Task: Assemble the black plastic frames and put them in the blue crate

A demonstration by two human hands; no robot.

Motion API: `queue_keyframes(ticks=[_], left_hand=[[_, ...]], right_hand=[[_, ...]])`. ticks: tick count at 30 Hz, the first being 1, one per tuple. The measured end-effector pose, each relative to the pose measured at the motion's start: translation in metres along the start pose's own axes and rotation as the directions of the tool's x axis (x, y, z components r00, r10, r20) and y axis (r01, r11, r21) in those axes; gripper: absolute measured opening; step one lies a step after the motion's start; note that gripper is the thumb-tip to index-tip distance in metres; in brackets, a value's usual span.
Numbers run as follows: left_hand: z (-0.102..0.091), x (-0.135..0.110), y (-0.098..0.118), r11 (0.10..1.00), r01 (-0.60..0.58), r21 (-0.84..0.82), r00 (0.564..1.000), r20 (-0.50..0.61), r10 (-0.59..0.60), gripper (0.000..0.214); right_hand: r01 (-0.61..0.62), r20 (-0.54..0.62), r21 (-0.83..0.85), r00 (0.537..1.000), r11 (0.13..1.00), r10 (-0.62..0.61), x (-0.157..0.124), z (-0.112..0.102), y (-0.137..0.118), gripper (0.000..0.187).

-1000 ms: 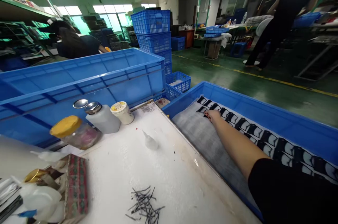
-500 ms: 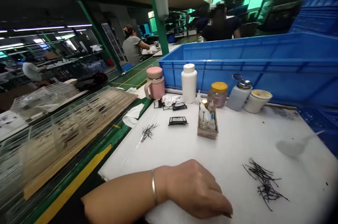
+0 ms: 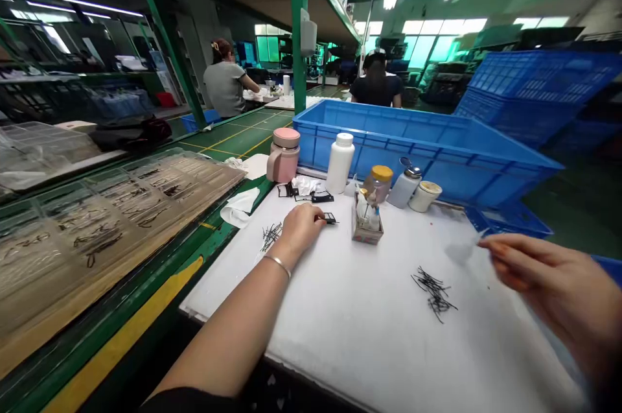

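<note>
Head view: the left hand curls its fingers and pinches a small black frame just left of the cardboard box on the white table. Well right of the box, past a pile of black pins, the right hand hovers with fingers loosely extended. It is blurred, so I cannot tell whether it holds anything.

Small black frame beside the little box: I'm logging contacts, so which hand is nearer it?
Left. The left hand is touching the small black frame; the right hand is far off to its right, past the pile of black pins.
</note>
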State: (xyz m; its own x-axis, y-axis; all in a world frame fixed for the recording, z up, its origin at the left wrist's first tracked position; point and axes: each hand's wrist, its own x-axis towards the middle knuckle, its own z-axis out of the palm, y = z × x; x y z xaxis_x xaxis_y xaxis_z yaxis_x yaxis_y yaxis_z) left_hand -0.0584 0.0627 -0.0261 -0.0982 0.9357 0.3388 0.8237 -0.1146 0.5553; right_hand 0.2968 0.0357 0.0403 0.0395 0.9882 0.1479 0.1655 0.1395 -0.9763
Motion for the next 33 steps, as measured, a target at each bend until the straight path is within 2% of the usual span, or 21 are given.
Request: queue_keyframes(ticks=[3,7,10,14,17,19,21,23,26,27,29,31,33], left_hand=[[0.007,-0.002,-0.003,1.0,0.006,0.023,1.0,0.002,-0.006,0.007],[0.007,-0.002,-0.003,1.0,-0.002,0.027,0.998,-0.066,0.003,0.01],[0.002,0.0,-0.002,1.0,-0.024,0.002,0.988,-0.152,0.024,0.012],[-0.009,-0.005,0.012,0.989,-0.107,-0.1,0.957,-0.28,0.075,0.015],[-0.017,-0.018,0.033,0.898,-0.318,-0.304,0.885,-0.435,0.166,0.014],[-0.02,-0.028,0.047,0.822,-0.484,-0.302,0.819,-0.489,0.302,0.01],[-0.021,-0.038,0.059,0.76,-0.623,-0.189,0.74,-0.457,0.493,0.014],[-0.017,-0.045,0.068,0.691,-0.716,-0.099,0.669,-0.381,0.638,0.019],[-0.01,-0.051,0.076,0.617,-0.785,-0.059,0.604,-0.294,0.741,0.022],[-0.007,-0.052,0.078,0.608,-0.791,-0.067,0.6,-0.279,0.749,0.022],[-0.005,-0.051,0.08,0.622,-0.776,-0.103,0.624,-0.269,0.734,0.022],[-0.004,-0.05,0.078,0.656,-0.74,-0.148,0.668,-0.28,0.69,0.025],[-0.003,-0.05,0.076,0.681,-0.706,-0.192,0.703,-0.298,0.645,0.023]], right_hand=[[-0.028,0.176,-0.027,0.984,0.999,0.032,-0.001,0.037,-0.019,0.03],[0.021,0.23,0.037,0.973,0.999,-0.029,0.0,0.083,-0.024,0.03],[0.046,0.206,0.028,0.977,0.999,-0.051,-0.001,0.094,-0.009,0.03],[0.039,0.094,-0.039,0.995,0.998,-0.035,-0.002,0.091,0.017,0.031],[0.004,0.145,0.002,0.989,1.0,-0.005,-0.003,0.088,0.025,0.031],[-0.054,0.252,0.086,0.967,0.995,0.031,-0.003,0.088,0.024,0.034],[-0.162,0.361,0.163,0.928,0.973,0.094,-0.004,0.089,0.022,0.04],[-0.264,0.428,0.205,0.89,0.943,0.156,-0.005,0.09,0.02,0.045],[-0.288,0.467,0.186,0.867,0.939,0.173,-0.008,0.091,0.017,0.04],[-0.263,0.47,0.166,0.868,0.95,0.158,-0.008,0.09,0.017,0.035],[-0.188,0.426,0.146,0.898,0.971,0.11,-0.007,0.086,0.016,0.029],[-0.11,0.287,0.174,0.956,0.979,0.056,-0.002,0.078,0.016,0.026],[-0.063,0.105,0.237,0.994,0.97,0.039,0.005,0.068,0.017,0.025]])
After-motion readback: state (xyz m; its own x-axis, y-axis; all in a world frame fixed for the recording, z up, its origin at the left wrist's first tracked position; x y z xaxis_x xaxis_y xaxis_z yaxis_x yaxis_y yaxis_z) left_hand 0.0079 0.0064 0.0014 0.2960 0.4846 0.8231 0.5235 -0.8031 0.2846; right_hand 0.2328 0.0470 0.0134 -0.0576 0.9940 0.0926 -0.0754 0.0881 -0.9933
